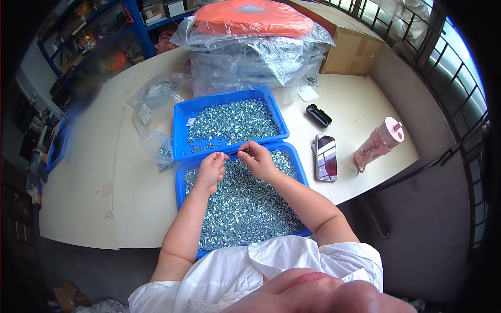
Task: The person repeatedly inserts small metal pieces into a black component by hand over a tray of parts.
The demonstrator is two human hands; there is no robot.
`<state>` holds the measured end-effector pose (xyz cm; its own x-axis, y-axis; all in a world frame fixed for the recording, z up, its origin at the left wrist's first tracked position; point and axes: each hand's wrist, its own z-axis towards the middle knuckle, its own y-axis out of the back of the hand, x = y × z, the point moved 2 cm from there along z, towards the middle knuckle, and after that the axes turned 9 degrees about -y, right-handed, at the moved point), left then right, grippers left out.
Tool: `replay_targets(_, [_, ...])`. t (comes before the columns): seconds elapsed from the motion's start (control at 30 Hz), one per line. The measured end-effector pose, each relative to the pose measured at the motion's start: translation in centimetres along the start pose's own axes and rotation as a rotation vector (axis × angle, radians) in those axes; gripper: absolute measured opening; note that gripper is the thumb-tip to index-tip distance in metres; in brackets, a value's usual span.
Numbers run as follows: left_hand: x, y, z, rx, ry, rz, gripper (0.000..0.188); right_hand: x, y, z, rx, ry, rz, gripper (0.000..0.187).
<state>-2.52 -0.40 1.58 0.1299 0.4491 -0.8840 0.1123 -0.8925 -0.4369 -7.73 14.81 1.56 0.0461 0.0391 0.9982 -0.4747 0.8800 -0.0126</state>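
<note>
My left hand (211, 172) is closed in a pinch above the far edge of the near blue tray (180, 189); whatever is at its fingertips is too small to make out. Close beside it, my right hand (258, 160) pinches a small dark piece (234, 154) that points toward the left fingertips. Under both hands, small shiny metal parts (245, 208) fill the near tray. A second blue tray (179, 122) adjoins it on the far side, with more such parts (237, 119) and bare patches of its bottom showing.
Clear plastic bags (151, 104) lie left of the far tray. To the right are a phone (326, 158), a black case (318, 115) and a pink bottle (379, 141). Behind stand a plastic-wrapped stack (255, 62) topped by an orange bundle (253, 18), and a cardboard box (355, 49).
</note>
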Motion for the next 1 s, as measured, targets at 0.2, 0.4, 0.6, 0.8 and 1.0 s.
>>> replay_targets(0.2, [-0.3,-0.7,-0.3,-0.114,-0.085,0.188,0.021,0.3,0.2,-0.1,-0.015,0.042,0.056,0.011])
replay_targets(0.4, [-0.2,-0.5,-0.3,-0.194,-0.280,0.307,0.022,1.1,0.3,-0.4,-0.007,0.164,-0.095,0.012])
replay_targets(0.6, [-0.3,-0.5,-0.5,-0.117,-0.184,0.221,0.024,1.3,0.1,-0.7,-0.004,0.168,-0.082,0.011])
replay_targets(0.8, [0.2,0.2,-0.4,-0.158,-0.164,0.247,0.024,2.3,-0.2,-1.3,-0.003,0.312,-0.317,0.010])
replay_targets(1.0, [-0.5,-0.4,-0.5,-0.179,-0.174,0.204,0.024,2.0,0.3,-0.8,-0.021,0.348,-0.325,0.011])
